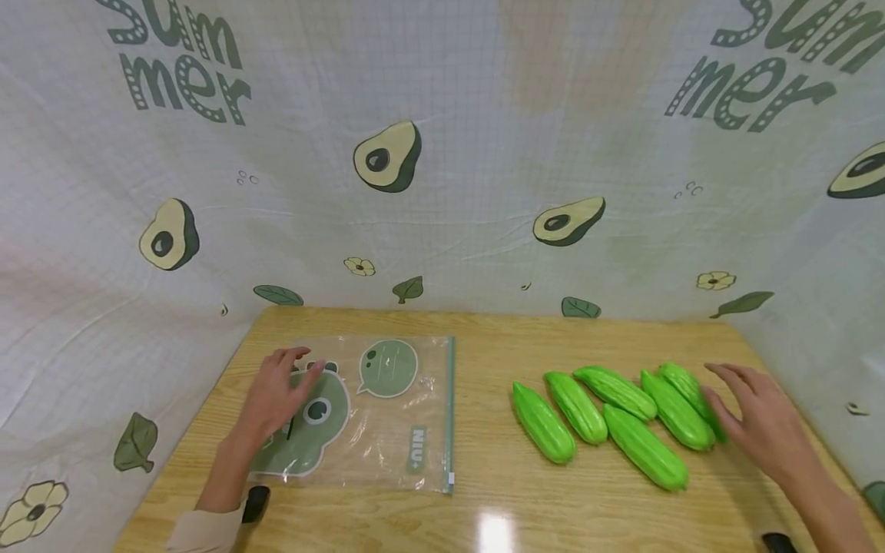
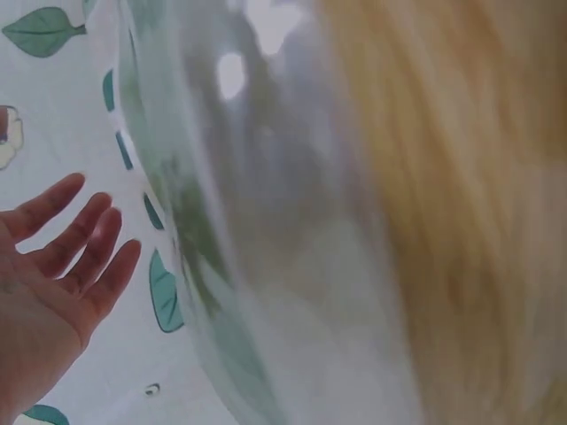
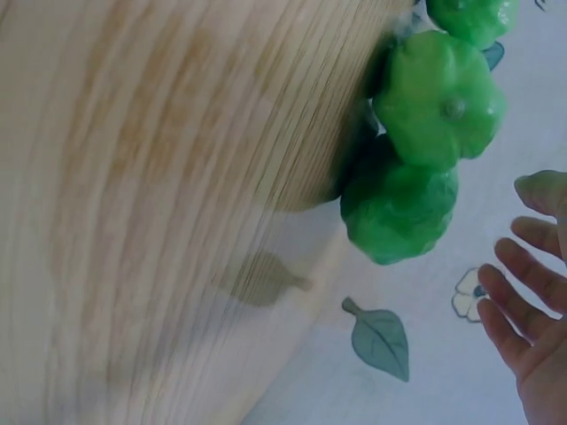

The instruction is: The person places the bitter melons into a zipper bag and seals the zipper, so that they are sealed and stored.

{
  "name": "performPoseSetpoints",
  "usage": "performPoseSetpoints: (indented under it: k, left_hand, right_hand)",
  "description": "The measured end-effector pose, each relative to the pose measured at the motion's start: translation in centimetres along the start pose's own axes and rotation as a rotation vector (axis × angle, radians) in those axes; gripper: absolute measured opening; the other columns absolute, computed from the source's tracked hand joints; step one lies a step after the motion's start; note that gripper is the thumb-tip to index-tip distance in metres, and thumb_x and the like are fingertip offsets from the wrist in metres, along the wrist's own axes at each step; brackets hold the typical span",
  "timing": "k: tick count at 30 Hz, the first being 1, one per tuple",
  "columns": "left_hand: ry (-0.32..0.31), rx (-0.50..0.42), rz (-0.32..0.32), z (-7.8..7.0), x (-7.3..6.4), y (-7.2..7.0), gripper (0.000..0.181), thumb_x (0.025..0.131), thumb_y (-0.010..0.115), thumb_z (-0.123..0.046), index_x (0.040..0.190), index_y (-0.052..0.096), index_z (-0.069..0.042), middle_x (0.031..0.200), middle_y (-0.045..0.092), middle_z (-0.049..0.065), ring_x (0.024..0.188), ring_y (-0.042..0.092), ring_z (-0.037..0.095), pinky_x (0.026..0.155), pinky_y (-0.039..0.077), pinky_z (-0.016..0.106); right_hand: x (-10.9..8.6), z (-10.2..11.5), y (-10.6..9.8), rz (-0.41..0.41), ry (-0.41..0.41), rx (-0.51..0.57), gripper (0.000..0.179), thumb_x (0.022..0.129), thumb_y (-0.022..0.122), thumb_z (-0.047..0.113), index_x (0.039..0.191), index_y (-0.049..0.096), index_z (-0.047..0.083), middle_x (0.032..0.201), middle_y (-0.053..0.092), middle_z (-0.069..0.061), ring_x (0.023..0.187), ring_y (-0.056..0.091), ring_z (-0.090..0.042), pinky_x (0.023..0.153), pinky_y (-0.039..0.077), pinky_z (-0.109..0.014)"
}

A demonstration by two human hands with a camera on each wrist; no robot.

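Note:
A clear zip bag (image 1: 376, 430) with a green cartoon print and a green zip edge lies flat on the left of the table. My left hand (image 1: 276, 395) hovers over the bag's left part, its fingers loosely spread and holding nothing. On the right lie several bright green, ridged cucumbers (image 1: 646, 449) in a loose group, some touching. Just right of the rightmost cucumber (image 1: 683, 384) is my right hand (image 1: 760, 422), thumb overlapping it in the head view. In the right wrist view, the fingers (image 3: 523, 297) are relaxed and apart from the cucumber ends (image 3: 399, 208).
The wooden table (image 1: 484, 461) stands against a pale cloth (image 1: 477, 169) printed with avocados, leaves and lettering, which also hangs at both sides. A black wrist piece (image 1: 256, 503) shows beside the left sleeve (image 1: 207, 530). Bare wood lies between bag and cucumbers.

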State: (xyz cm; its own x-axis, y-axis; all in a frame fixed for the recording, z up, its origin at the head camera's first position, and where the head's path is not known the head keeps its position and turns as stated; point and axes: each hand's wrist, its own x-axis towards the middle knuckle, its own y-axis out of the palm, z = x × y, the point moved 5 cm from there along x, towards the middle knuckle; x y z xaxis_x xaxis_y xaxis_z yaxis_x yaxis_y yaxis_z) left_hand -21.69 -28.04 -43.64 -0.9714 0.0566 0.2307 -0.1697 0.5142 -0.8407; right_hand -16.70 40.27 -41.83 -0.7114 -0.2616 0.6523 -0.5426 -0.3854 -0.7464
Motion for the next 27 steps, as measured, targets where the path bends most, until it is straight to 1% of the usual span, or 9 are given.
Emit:
performPoseSetpoints:
  k: [2, 6, 8, 11, 14, 16, 18, 21, 27]
  left_hand:
    - [0.001, -0.004, 0.001, -0.3, 0.0, 0.2, 0.061, 0.106, 0.052, -0.045, 0.139, 0.053, 0.005, 0.133, 0.053, 0.031, 0.126, 0.047, 0.051, 0.101, 0.04, 0.068]
    - [0.008, -0.013, -0.004, -1.0, 0.0, 0.5, 0.059, 0.105, 0.053, -0.044, 0.139, 0.054, 0.005, 0.133, 0.054, 0.029, 0.126, 0.048, 0.049, 0.102, 0.04, 0.067]
    - [0.011, -0.019, -0.005, -1.3, -0.1, 0.7, 0.059, 0.105, 0.053, -0.044, 0.138, 0.054, 0.005, 0.133, 0.055, 0.028, 0.125, 0.049, 0.048, 0.102, 0.041, 0.067]
    - [0.016, -0.028, -0.006, -1.8, -0.3, 1.0, 0.059, 0.105, 0.054, -0.045, 0.138, 0.055, 0.004, 0.133, 0.055, 0.027, 0.125, 0.049, 0.047, 0.102, 0.042, 0.066]
    - [0.017, -0.033, -0.009, -2.3, -0.5, 1.2, 0.059, 0.105, 0.053, -0.045, 0.138, 0.055, 0.003, 0.133, 0.055, 0.026, 0.125, 0.049, 0.046, 0.101, 0.042, 0.066]
    - [0.021, -0.033, -0.017, -2.6, -0.6, 1.3, 0.058, 0.105, 0.053, -0.045, 0.138, 0.055, 0.003, 0.133, 0.055, 0.026, 0.125, 0.05, 0.046, 0.1, 0.043, 0.066]
    - [0.026, -0.036, -0.024, -3.0, -0.6, 1.4, 0.058, 0.105, 0.054, -0.045, 0.138, 0.055, 0.002, 0.133, 0.056, 0.025, 0.124, 0.05, 0.045, 0.1, 0.043, 0.065]
    - [0.043, -0.04, -0.034, -3.6, -0.7, 1.6, 0.056, 0.104, 0.056, -0.043, 0.137, 0.057, 0.002, 0.131, 0.057, 0.025, 0.123, 0.052, 0.045, 0.099, 0.044, 0.065]
    - [0.08, -0.04, -0.037, -4.8, -0.8, 2.0, 0.052, 0.103, 0.06, -0.04, 0.136, 0.058, 0.001, 0.129, 0.059, 0.023, 0.119, 0.055, 0.042, 0.096, 0.047, 0.063]
  right_hand:
    - [0.0, 0.3, 0.1, 0.005, 0.009, -0.003, 0.032, 0.097, 0.068, 0.01, 0.123, 0.064, -0.009, 0.113, 0.061, -0.031, 0.101, 0.055, -0.051, 0.081, 0.041, -0.058]
    - [-0.1, 0.9, 0.4, 0.016, 0.029, 0.013, 0.032, 0.097, 0.07, 0.008, 0.124, 0.063, -0.008, 0.116, 0.06, -0.03, 0.104, 0.054, -0.05, 0.081, 0.041, -0.058]
    - [-0.1, 1.2, 0.4, 0.014, 0.025, 0.016, 0.032, 0.098, 0.068, 0.011, 0.125, 0.064, -0.007, 0.117, 0.06, -0.029, 0.105, 0.054, -0.05, 0.082, 0.041, -0.057]
    - [0.1, 1.7, 0.5, 0.003, 0.007, 0.031, 0.037, 0.105, 0.061, 0.024, 0.125, 0.064, -0.006, 0.117, 0.061, -0.029, 0.106, 0.054, -0.049, 0.084, 0.04, -0.055]
    - [0.4, 2.3, 0.5, -0.013, -0.019, 0.045, 0.057, 0.108, 0.048, 0.046, 0.124, 0.065, -0.007, 0.116, 0.061, -0.028, 0.105, 0.054, -0.048, 0.102, 0.041, -0.038]
    - [0.6, 2.7, 0.5, -0.029, -0.039, 0.054, 0.07, 0.106, 0.041, 0.056, 0.123, 0.065, -0.007, 0.115, 0.062, -0.028, 0.103, 0.055, -0.048, 0.11, 0.031, -0.02]
    - [0.8, 3.1, 0.5, -0.044, -0.055, 0.061, 0.076, 0.105, 0.037, 0.062, 0.122, 0.066, -0.007, 0.113, 0.062, -0.027, 0.102, 0.055, -0.047, 0.108, 0.017, -0.007]
    - [1.0, 3.6, 0.7, -0.058, -0.073, 0.07, 0.074, 0.105, 0.039, 0.061, 0.12, 0.067, -0.006, 0.111, 0.063, -0.026, 0.101, 0.056, -0.047, 0.107, 0.016, -0.005]
    - [1.4, 4.7, 1.1, -0.039, -0.081, 0.103, 0.071, 0.105, 0.04, 0.059, 0.121, 0.067, -0.005, 0.112, 0.063, -0.025, 0.102, 0.056, -0.046, 0.105, 0.018, -0.007]
